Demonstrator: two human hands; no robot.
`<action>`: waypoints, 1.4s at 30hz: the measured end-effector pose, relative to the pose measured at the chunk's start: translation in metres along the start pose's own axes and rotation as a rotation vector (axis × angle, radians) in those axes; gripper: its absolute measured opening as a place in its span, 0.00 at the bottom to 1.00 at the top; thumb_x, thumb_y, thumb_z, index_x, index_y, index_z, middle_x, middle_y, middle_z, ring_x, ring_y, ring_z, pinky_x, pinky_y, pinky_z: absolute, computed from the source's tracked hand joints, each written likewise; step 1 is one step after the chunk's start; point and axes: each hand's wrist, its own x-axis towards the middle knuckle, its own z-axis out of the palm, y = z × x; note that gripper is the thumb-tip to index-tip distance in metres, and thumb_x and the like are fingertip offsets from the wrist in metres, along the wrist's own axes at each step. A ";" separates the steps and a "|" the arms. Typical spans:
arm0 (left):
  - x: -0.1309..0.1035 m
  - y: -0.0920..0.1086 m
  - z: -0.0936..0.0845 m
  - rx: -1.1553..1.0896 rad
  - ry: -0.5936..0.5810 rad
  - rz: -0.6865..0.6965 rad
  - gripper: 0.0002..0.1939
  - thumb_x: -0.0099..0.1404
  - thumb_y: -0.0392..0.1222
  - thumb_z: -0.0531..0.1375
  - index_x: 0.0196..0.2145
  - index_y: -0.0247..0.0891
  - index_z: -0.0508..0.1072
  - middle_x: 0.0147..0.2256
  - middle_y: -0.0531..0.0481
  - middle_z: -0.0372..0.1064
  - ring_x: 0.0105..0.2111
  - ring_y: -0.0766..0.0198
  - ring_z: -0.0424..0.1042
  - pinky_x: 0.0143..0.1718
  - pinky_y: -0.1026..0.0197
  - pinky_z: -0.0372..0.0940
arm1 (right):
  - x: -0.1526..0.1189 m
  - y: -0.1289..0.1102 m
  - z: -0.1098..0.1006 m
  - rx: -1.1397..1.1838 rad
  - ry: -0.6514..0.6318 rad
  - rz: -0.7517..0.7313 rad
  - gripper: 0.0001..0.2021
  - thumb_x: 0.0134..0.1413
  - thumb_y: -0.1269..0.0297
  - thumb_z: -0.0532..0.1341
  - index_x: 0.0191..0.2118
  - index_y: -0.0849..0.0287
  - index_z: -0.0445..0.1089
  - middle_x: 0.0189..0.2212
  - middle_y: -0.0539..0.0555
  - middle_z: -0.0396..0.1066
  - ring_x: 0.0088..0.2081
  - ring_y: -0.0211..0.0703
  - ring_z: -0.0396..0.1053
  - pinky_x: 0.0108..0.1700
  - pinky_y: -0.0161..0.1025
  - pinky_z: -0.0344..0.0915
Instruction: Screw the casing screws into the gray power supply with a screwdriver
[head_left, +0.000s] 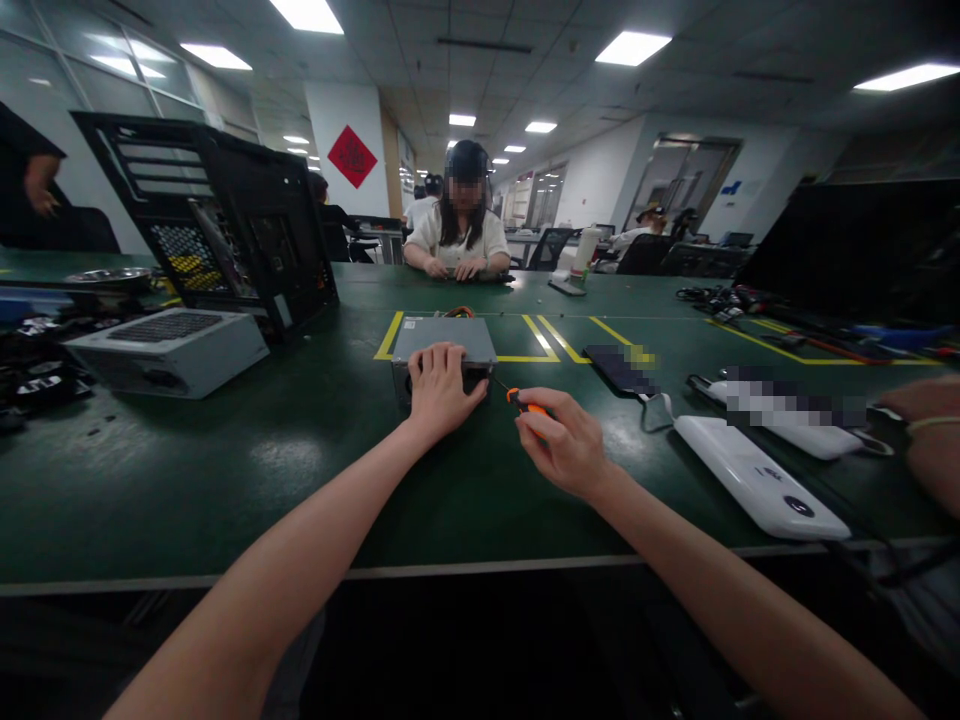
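Note:
A grey computer power supply lies on the green table in front of me, with coloured wires at its back. My left hand grips its near side, fingers bent over the top edge and thumb along the front face. In my right hand is a screwdriver with an orange and black handle, pinched between thumb and fingers. Its thin shaft points at the lower right corner of the power supply's near face; whether the tip touches a screw is too small to tell.
To the left stand an open black computer case and a second power supply. White power banks, a phone and cables lie to the right. A person sits opposite; another person's hand is at the right edge.

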 end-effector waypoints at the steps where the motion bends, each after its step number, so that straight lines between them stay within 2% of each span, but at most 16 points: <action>1: 0.000 0.000 0.000 -0.004 -0.002 -0.003 0.21 0.57 0.51 0.57 0.45 0.38 0.61 0.47 0.41 0.60 0.49 0.49 0.57 0.54 0.48 0.46 | 0.000 0.000 0.000 0.020 0.000 0.005 0.18 0.49 0.75 0.57 0.46 0.54 0.56 0.44 0.58 0.66 0.46 0.44 0.67 0.41 0.43 0.70; 4: 0.000 0.000 0.000 -0.013 -0.006 -0.008 0.21 0.58 0.51 0.57 0.45 0.38 0.61 0.47 0.41 0.60 0.50 0.49 0.57 0.54 0.47 0.46 | 0.000 0.000 0.000 0.045 0.024 0.039 0.18 0.49 0.75 0.57 0.46 0.54 0.56 0.45 0.58 0.66 0.47 0.44 0.67 0.42 0.43 0.70; 7: 0.000 0.001 0.000 -0.006 0.000 -0.004 0.21 0.57 0.51 0.57 0.45 0.38 0.61 0.48 0.41 0.60 0.50 0.49 0.57 0.54 0.47 0.46 | -0.001 0.000 0.000 0.035 -0.014 0.028 0.16 0.50 0.74 0.57 0.44 0.53 0.58 0.45 0.56 0.66 0.47 0.44 0.67 0.43 0.43 0.70; 11: 0.000 0.001 0.000 0.015 0.005 0.003 0.21 0.57 0.51 0.57 0.45 0.37 0.61 0.47 0.41 0.60 0.49 0.49 0.57 0.54 0.48 0.47 | -0.001 0.000 0.000 0.051 0.002 0.031 0.19 0.50 0.76 0.57 0.47 0.54 0.56 0.46 0.59 0.64 0.48 0.44 0.66 0.42 0.42 0.70; 15: 0.000 0.000 -0.001 0.007 -0.006 0.004 0.21 0.57 0.51 0.57 0.45 0.38 0.61 0.47 0.41 0.60 0.49 0.49 0.57 0.54 0.48 0.46 | 0.001 -0.001 -0.001 0.038 0.001 0.039 0.15 0.51 0.74 0.57 0.44 0.53 0.58 0.44 0.57 0.65 0.46 0.43 0.67 0.41 0.41 0.70; 20: 0.000 0.000 -0.001 0.016 -0.006 0.004 0.21 0.58 0.51 0.57 0.45 0.38 0.61 0.48 0.41 0.60 0.50 0.49 0.57 0.54 0.47 0.47 | 0.002 -0.002 -0.001 0.085 0.038 0.063 0.19 0.49 0.76 0.56 0.47 0.54 0.55 0.45 0.58 0.66 0.47 0.45 0.67 0.42 0.44 0.70; 24: 0.001 0.000 -0.001 0.001 -0.012 -0.006 0.21 0.58 0.51 0.57 0.45 0.38 0.61 0.48 0.41 0.60 0.50 0.49 0.57 0.54 0.47 0.46 | 0.001 -0.002 0.000 0.091 -0.013 0.027 0.18 0.50 0.76 0.56 0.46 0.54 0.56 0.44 0.57 0.65 0.46 0.43 0.67 0.42 0.43 0.70; 27: 0.001 0.001 -0.001 0.006 -0.002 -0.009 0.21 0.58 0.52 0.56 0.45 0.38 0.61 0.48 0.41 0.60 0.49 0.49 0.57 0.54 0.47 0.46 | 0.001 -0.002 0.000 0.080 0.011 0.028 0.20 0.49 0.77 0.57 0.47 0.56 0.54 0.44 0.60 0.65 0.47 0.45 0.67 0.42 0.43 0.70; 32: 0.001 0.002 0.000 0.016 0.009 -0.012 0.21 0.57 0.52 0.57 0.44 0.38 0.61 0.46 0.41 0.61 0.48 0.49 0.58 0.53 0.48 0.47 | 0.004 -0.003 -0.001 0.037 0.027 -0.011 0.19 0.49 0.77 0.58 0.46 0.56 0.56 0.40 0.58 0.66 0.43 0.44 0.67 0.40 0.43 0.70; 37: 0.001 0.002 0.000 0.005 0.002 -0.020 0.21 0.58 0.52 0.57 0.44 0.38 0.61 0.46 0.41 0.60 0.48 0.49 0.58 0.53 0.48 0.47 | 0.003 -0.002 0.000 0.061 0.058 0.080 0.21 0.49 0.77 0.57 0.48 0.56 0.53 0.44 0.59 0.65 0.46 0.46 0.66 0.41 0.44 0.70; 42: 0.001 0.002 0.000 0.022 0.013 -0.014 0.21 0.58 0.52 0.57 0.44 0.37 0.61 0.46 0.42 0.60 0.48 0.50 0.58 0.53 0.48 0.47 | 0.003 -0.003 0.000 0.067 0.030 0.041 0.20 0.49 0.78 0.57 0.47 0.56 0.54 0.43 0.59 0.64 0.46 0.45 0.66 0.41 0.42 0.70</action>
